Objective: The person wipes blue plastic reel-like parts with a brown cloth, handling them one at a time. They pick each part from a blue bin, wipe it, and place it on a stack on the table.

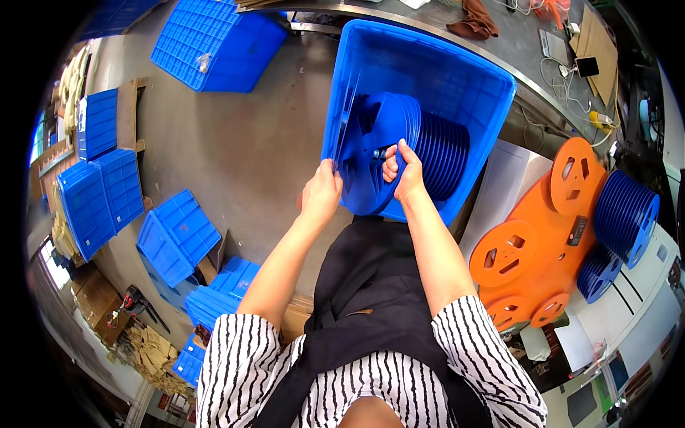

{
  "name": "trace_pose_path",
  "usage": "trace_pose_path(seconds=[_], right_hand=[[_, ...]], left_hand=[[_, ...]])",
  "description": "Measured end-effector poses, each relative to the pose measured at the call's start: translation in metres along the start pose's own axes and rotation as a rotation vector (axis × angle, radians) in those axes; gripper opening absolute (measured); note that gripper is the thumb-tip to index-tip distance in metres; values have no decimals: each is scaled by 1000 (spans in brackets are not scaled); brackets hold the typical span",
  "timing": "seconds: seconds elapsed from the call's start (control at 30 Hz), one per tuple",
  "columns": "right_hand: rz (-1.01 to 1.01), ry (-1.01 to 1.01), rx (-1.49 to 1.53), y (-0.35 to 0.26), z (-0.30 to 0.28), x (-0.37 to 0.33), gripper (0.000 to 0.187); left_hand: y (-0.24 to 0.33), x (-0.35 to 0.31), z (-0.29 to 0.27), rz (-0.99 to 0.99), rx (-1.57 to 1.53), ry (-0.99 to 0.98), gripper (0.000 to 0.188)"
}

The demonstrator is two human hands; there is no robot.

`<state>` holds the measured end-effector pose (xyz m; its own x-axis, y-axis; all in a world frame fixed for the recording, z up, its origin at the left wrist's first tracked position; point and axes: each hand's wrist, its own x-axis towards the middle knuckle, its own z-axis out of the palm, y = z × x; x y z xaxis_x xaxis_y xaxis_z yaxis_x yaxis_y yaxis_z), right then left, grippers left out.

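A large blue plastic crate (457,71) stands in front of me. Inside lies a row of blue reel discs (444,153), set on edge and packed face to face. The nearest discs (367,182) at the row's left end tilt and show cut-out openings. My right hand (407,172) is closed round the edge of one of these discs, fingers curled in at an opening. At the crate's left rim my left hand (321,191) is closed, its fingertips hooked over the edge. Whether it also pinches a disc there is hidden.
A metal-edged workbench (499,50) runs behind the crate, with a brown cloth (474,20) on it. To the right stands an orange machine (531,246) beside stacked blue reels (624,217). More blue crates (214,43) stand on the floor to the left.
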<state>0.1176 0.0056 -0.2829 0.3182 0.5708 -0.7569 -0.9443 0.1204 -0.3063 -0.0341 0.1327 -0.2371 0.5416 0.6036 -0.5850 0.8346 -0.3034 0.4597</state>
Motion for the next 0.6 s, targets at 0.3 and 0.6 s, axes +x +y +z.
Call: trace_pose_path(seconds=[0.3,0.6], right_hand=[[-34,-431,309,-72,-27,-140,49],[-339,-507,412,-115,-35,-298,46]], left_hand=[[-26,-30,-42,-165,-141,40,72],[27,-65,-78,-117,-891,-48,52]])
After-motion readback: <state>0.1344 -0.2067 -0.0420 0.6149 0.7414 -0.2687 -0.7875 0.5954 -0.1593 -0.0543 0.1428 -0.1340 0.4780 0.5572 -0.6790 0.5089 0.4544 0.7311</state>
